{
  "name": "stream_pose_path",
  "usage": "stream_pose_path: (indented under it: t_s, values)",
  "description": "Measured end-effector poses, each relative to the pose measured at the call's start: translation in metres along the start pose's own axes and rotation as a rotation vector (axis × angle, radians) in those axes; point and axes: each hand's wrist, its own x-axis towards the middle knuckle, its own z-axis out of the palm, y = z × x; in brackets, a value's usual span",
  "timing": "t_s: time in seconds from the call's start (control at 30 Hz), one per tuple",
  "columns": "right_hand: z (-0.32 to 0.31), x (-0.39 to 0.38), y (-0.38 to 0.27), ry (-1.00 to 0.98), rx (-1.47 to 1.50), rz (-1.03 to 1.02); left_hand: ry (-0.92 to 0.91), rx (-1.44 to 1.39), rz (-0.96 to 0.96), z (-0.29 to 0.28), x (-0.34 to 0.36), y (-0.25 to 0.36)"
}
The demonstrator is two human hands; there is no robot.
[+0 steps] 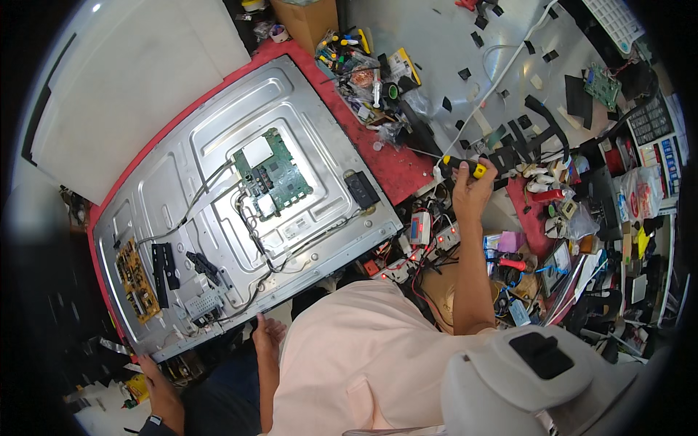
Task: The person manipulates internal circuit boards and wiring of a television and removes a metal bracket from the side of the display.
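My right hand (472, 190) is closed around the handle of a screwdriver (449, 161) with a black and yellow grip, its thin shaft pointing left over a red mat. By the front edge of a large silver TV back panel (218, 163), my left hand (270, 333) hangs with its fingers loosely curled; nothing shows in it. A green circuit board (291, 176) sits mid-panel with cables attached. A brown power board (136, 283) lies at the panel's left end. Another person's hand (161, 389), with a wristwatch, is at the panel's lower left corner.
Tools and bagged parts (363, 80) crowd the red mat (396, 171) beyond the panel. Lit power strips (403, 269) and tangled wires lie between the panel and my right arm. Black scraps dot the grey surface (436, 43). A white panel (131, 80) stands at far left.
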Motion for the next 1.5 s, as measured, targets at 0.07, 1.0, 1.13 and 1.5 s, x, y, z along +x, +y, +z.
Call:
stream_pose_path:
  t_s: [0.07,1.0,1.13,1.5]
  values:
    - [-0.004,0.0,-0.011,0.005,0.096,-0.039,0.142,0.368,0.106,0.03,-0.013,-0.004]
    - [0.069,-0.119,-0.095,-0.743,0.585,0.338,-0.197,-0.049,0.368,0.173,0.003,0.046]
    - [0.076,-0.121,-0.119,-0.821,0.608,0.275,-0.179,0.132,0.527,0.16,0.003,0.054]
    - [0.087,-0.134,-0.154,-0.885,0.559,0.086,-0.193,0.104,0.565,0.148,-0.011,0.061]
